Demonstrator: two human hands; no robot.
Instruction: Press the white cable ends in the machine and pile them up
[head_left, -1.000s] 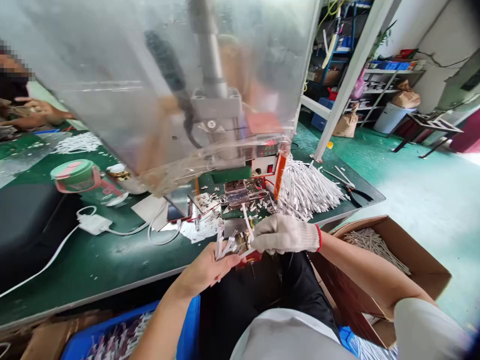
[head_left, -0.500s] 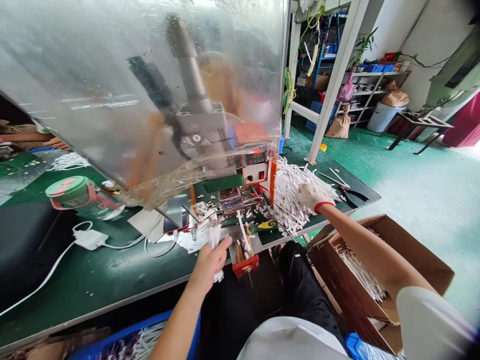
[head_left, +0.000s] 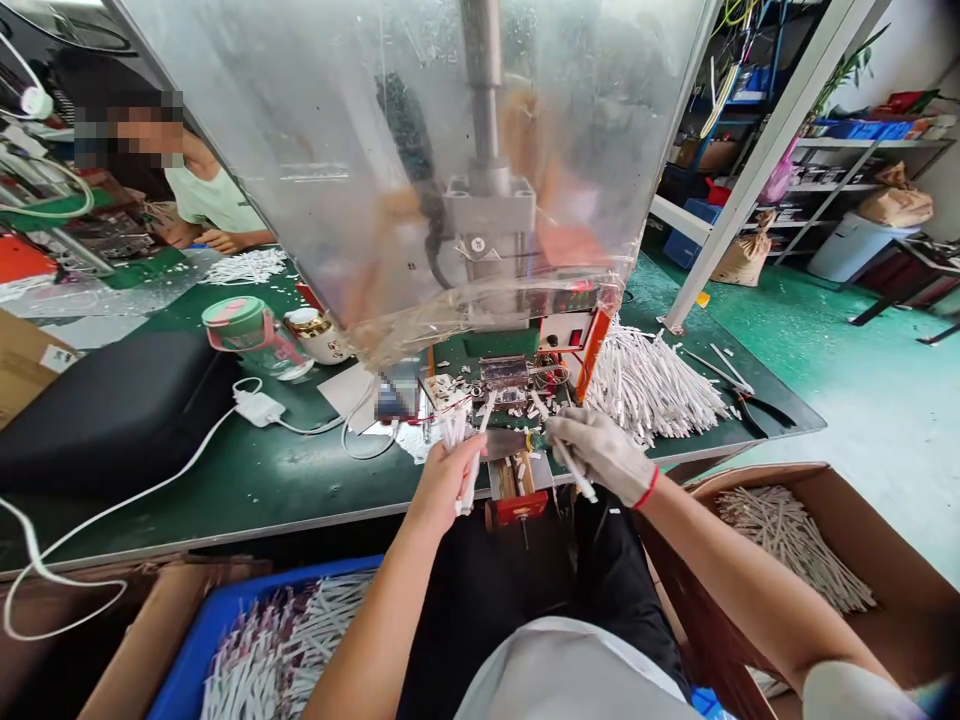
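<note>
My bare left hand (head_left: 444, 484) is closed around a small bunch of white sticks (head_left: 459, 440), held upright at the table's front edge. My right hand (head_left: 600, 452), in a white glove, pinches a single white stick (head_left: 564, 452) slanting toward the small press fixture (head_left: 510, 376). The fixture sits under a clear plastic shield (head_left: 420, 160) with a metal ram (head_left: 486, 200) behind it. A red clamp (head_left: 517, 505) hangs below the table edge between my hands.
A big heap of white sticks (head_left: 652, 380) lies right of the press. A cardboard box (head_left: 787, 540) of sticks stands at my right, a blue bin (head_left: 277, 650) of sticks at lower left. A cup (head_left: 240, 330), charger with cable (head_left: 259, 408), black cushion (head_left: 112, 410) and pliers (head_left: 757, 405) sit on the green table. Another person sits at far left.
My right hand came back from the stick heap with one stick and now sits by the press. My left hand rose slightly with its bunch. The view swung left.
</note>
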